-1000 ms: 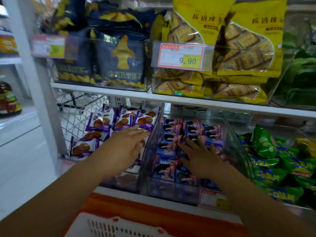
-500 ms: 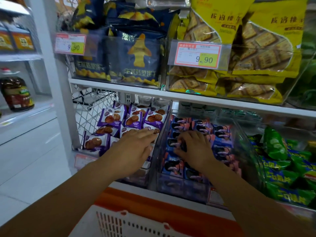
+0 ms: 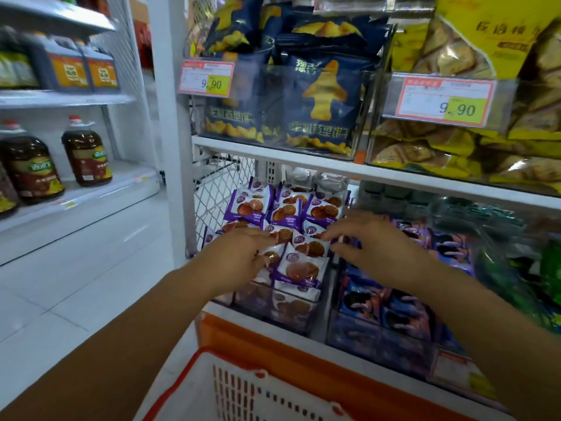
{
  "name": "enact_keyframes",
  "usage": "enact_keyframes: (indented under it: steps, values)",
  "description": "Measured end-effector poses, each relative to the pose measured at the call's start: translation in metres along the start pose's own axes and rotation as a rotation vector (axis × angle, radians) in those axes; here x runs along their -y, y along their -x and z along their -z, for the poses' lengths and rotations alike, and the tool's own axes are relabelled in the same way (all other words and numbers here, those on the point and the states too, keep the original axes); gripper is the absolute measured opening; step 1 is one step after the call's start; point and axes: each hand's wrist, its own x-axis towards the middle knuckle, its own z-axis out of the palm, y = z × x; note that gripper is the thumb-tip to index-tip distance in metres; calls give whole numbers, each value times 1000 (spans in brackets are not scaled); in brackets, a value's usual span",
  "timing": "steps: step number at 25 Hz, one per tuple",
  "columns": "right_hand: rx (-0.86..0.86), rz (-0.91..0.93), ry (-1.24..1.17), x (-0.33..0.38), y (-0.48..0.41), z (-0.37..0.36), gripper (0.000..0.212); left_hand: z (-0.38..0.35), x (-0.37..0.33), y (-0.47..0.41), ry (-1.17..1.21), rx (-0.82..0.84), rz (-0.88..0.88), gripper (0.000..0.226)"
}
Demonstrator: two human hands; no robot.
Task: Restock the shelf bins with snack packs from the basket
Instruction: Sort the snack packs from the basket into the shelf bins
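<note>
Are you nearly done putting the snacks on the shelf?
Nearly, it seems. Done: the purple cookie packs are heaped high in their bin, and the blue packs fill the next one. In hand: the left hand and right hand are over the purple pile, seemingly tidying it. Left: the basket shows only its rim, so I can't tell.

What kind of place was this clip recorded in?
Most likely a supermarket or convenience store aisle. A 9.90 price tag hangs on the upper shelf front. Purple cookie packs are stocked in rows below it. Large bottles of brown liquid stand on the neighbouring shelving.
</note>
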Motion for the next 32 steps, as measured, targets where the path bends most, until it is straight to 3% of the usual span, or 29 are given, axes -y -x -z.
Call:
enact_keyframes:
  steps: [3,6,8,12,20,23,30,32]
  values:
    - [337,26,77,21,-31,-7,44,4,13,3,13,19,14,44]
    - [457,3,211,28,-56,-16,63,-2,20,7,32,27,-3,44]
    - [496,-4,242,25,-64,-29,64,-9,21,8,2,-30,-58,41]
    - [528,-15,158,20,-70,-36,58,-21,12,5,-4,5,-105,33]
    - [592,7,203,25,-70,-25,61,-9,26,10,47,97,-30,29]
    - [438,97,204,31,-71,-21,43,-2,41,14,22,27,46,27]
    - [502,148,286,38,-71,-51,23,-2,56,14,62,-37,98,14]
    - [477,151,171,36,-74,-48,17,2,59,16,96,-29,104,13]
